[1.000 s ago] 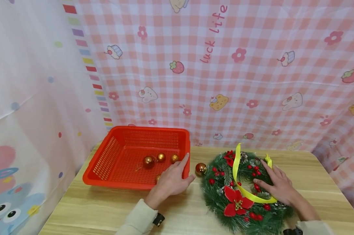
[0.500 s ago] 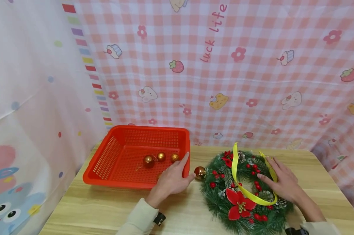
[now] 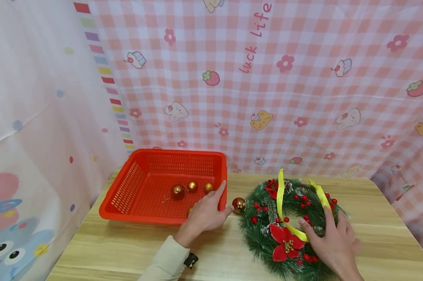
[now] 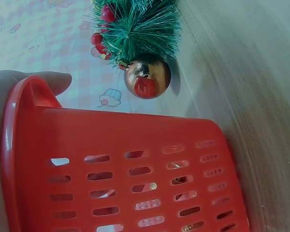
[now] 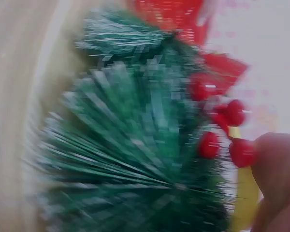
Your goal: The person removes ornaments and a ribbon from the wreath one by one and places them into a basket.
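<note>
A green wreath [image 3: 258,238] with red berries and a red poinsettia [image 3: 285,244] lies on the table, with a yellow ribbon [image 3: 280,195] looped across it. Over the wreath's right side my right hand [image 3: 332,242] spreads its fingers, the index by the ribbon; contact is unclear. That hand hides part of the ribbon, and the right wrist view is blurred. My left hand [image 3: 206,212] rests on the front right corner of a red plastic basket [image 3: 162,221], thumb stretched past the rim. Between basket and wreath sits a shiny copper bauble [image 3: 238,205].
Inside the basket lie several gold and copper baubles [image 3: 178,191], one partly behind the left hand. A checked cloth [image 3: 197,117] hangs behind the wooden table [image 3: 127,249], and a white cloth [image 3: 39,117] hangs at the left.
My right hand has drawn back toward me over the wreath, uncovering berries at its upper right. The wreath had shifted slightly before that. My left hand and the basket stay in place.
</note>
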Available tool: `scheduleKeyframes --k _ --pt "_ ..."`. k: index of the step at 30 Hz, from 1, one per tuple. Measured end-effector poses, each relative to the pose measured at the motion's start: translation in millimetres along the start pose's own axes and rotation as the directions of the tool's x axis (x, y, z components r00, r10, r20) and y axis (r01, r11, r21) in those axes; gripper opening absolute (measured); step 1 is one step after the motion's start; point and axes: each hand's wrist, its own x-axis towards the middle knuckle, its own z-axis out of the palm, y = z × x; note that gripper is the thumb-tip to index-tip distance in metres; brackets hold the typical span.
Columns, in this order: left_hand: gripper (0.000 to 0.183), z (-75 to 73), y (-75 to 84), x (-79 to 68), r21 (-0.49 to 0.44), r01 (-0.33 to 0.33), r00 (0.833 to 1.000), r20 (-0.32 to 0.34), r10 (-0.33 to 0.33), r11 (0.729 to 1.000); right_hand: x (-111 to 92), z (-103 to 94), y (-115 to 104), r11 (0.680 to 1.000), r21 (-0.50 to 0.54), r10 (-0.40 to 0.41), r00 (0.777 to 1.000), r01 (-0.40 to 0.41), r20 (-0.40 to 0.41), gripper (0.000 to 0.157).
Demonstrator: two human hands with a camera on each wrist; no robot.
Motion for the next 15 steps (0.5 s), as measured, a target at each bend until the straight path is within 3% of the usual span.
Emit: scheduleKeyframes --k 7,11,15 --pt "0.076 -0.3 1.1 -0.1 0.002 0.005 1.000 0.005 -0.005 1.000 10 15.3 2 0.998 -0.038 0.050 0.997 -0.052 -0.054 0.111" --pt "0.076 -0.3 1.0 -0.5 0.012 0.006 1.000 -0.002 -0.006 1.000 16 18.5 6 0.998 -0.067 -0.005 0.996 -0.001 -0.085 0.108" --pt "0.076 -0.2 0.6 -0.2 0.011 0.002 1.000 -0.007 -0.002 1.000 21 20.0 14 0.988 -0.110 -0.121 0.984 0.107 -0.130 0.104"
